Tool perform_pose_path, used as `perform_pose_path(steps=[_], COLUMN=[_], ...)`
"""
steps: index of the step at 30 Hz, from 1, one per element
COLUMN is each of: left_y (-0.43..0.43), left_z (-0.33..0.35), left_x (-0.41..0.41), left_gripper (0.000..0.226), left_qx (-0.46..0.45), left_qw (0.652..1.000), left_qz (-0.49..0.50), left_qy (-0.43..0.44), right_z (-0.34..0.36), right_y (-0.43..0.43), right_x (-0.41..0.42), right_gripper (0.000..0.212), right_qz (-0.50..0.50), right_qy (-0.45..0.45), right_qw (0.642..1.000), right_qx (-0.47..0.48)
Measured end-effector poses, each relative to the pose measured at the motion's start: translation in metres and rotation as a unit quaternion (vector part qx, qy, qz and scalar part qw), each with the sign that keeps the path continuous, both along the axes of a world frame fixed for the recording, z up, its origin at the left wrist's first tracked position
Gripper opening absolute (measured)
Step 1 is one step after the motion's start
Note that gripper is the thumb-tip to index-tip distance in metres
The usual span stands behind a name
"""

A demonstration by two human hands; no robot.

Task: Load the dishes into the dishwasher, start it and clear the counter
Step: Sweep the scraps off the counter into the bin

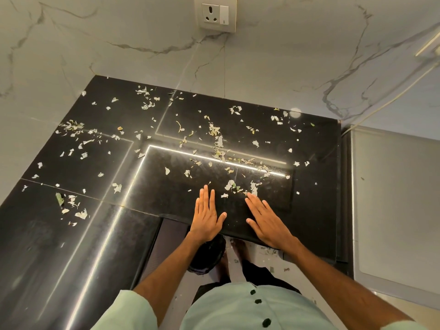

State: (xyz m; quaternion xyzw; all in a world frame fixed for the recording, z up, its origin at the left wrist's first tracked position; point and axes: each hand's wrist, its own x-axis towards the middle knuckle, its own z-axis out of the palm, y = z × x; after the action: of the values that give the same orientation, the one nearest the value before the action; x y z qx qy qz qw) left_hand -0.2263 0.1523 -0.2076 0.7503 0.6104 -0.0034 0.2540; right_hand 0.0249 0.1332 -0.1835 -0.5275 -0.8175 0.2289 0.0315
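— Where's the mess?
— Pale leaf scraps litter the black bench; the nearest clump lies at 12 o'clock, at the fingertips of the right hand.
— And the hands?
— Both flat, fingers straight, holding nothing (the left hand sits farther off).

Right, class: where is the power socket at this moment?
In the head view the power socket is top centre, on the marble wall above the back edge of the black counter.
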Motion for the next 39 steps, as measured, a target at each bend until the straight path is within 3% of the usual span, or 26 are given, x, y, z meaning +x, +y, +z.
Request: perform_pose_path(steps=[6,12,16,21,27,32,36,39], left_y=[0.004,0.027,0.028,0.041,0.075,0.097,0.101,0.103], left_z=[-0.001,0.0,0.008,0.022,0.031,0.036,0.036,0.036], left_x=[0.038,0.075,0.064,0.043,0.051,0.066,0.071,0.073], left_gripper=[0.075,0.077,0.069,0.059,0.07,0.049,0.017,0.01], left_qx=[0.032,0.016,0.046,0.069,0.028,0.031,0.061,0.061], left_qw=[0.999,0.999,0.999,0.996,0.998,0.996,0.994,0.994], left_qz=[-0.02,-0.028,-0.019,0.037,-0.031,-0.081,-0.093,-0.084], left_qy=[0.002,0.006,0.004,-0.051,-0.047,-0.011,0.014,0.031], right_z=[0.001,0.001,-0.002,-0.001,0.006,0.009,0.004,0.003], right_y=[-0.017,-0.006,0.023,0.048,0.046,0.053,0.06,0.067], right_x=[0.032,0.059,0.076,0.055,-0.024,-0.029,-0.025,-0.025], right_gripper=[0.05,0.053,0.064,0.047,0.057,0.064,0.035,0.015], right_qz=[-0.226,-0.341,-0.413,-0.345,-0.212,-0.196,-0.178,-0.182], right_qy=[0.101,0.091,0.018,-0.025,0.042,0.057,0.019,-0.012], right_qw=[0.969,0.935,0.91,0.938,0.976,0.976,0.983,0.983], right_qx=[-0.007,-0.015,-0.039,-0.028,-0.037,-0.072,-0.039,-0.021])
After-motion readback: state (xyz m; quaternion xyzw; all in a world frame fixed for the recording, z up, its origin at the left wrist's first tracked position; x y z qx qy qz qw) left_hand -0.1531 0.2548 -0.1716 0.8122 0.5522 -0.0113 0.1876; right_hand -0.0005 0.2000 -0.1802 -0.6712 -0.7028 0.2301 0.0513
